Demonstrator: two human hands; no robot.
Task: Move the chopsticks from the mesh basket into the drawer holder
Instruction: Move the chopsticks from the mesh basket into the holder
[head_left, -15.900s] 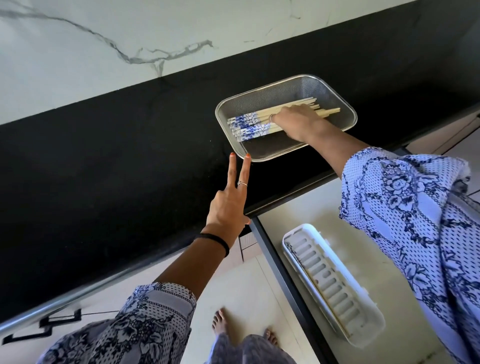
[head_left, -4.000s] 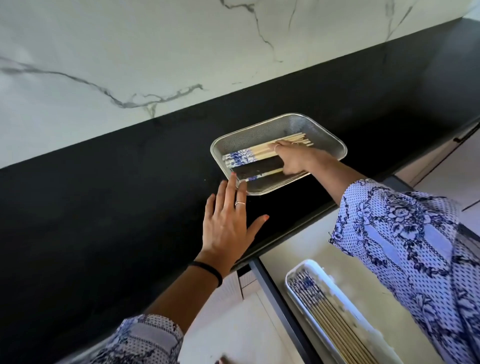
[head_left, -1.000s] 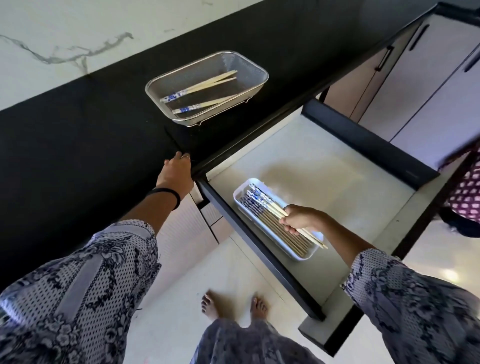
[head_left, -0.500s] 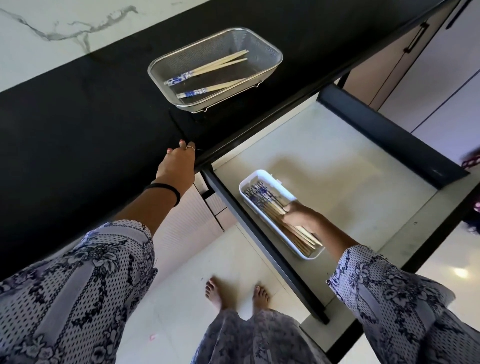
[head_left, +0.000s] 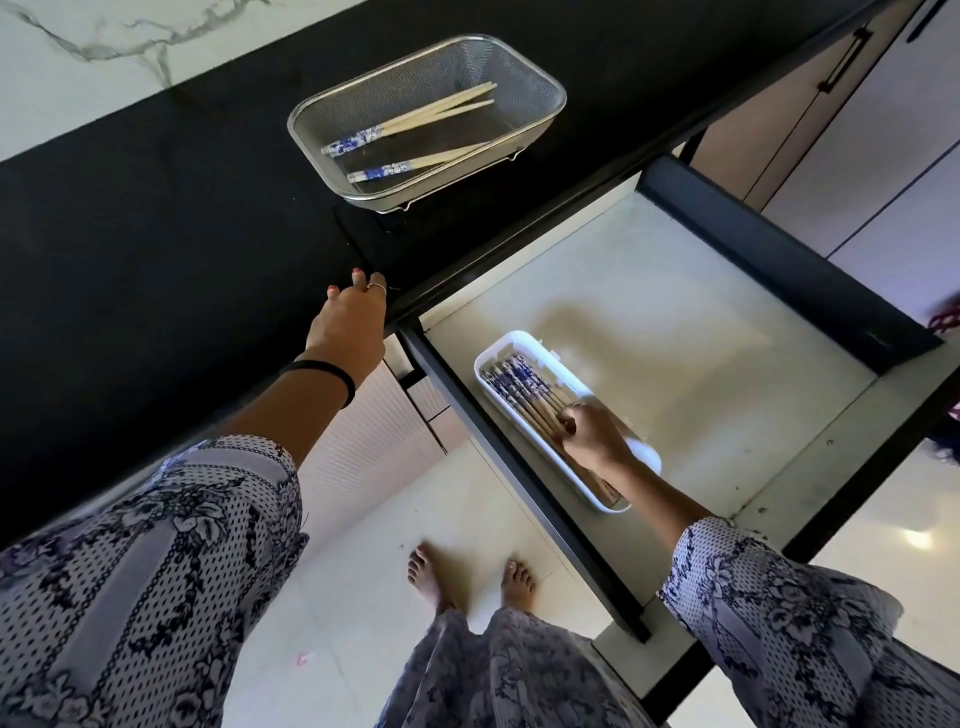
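The mesh basket (head_left: 540, 122) stands on the black counter. It holds three chopsticks (head_left: 415, 117) with blue-patterned ends, two lying together and one apart nearer the front. Below it, the open drawer (head_left: 675, 312) holds the white holder (head_left: 524, 343), filled with a bundle of chopsticks (head_left: 519, 387). My right hand (head_left: 592, 434) is down in the holder, its fingers curled on the bundle's wooden shafts. The near end of the holder is hidden under my forearm. My left hand (head_left: 350, 327) rests on the counter's front edge with its fingers laid flat.
The black counter (head_left: 156, 218) runs along a white marble wall (head_left: 104, 47). Dark drawer walls (head_left: 769, 260) frame the pale drawer floor. Cabinet doors (head_left: 841, 130) with black handles stand at the right. My bare feet (head_left: 467, 577) are on the tiled floor.
My right hand has lowered a handful of chopsticks into the holder and now sits on the bundle. The left hand stays at the counter edge. The view shifted slightly.
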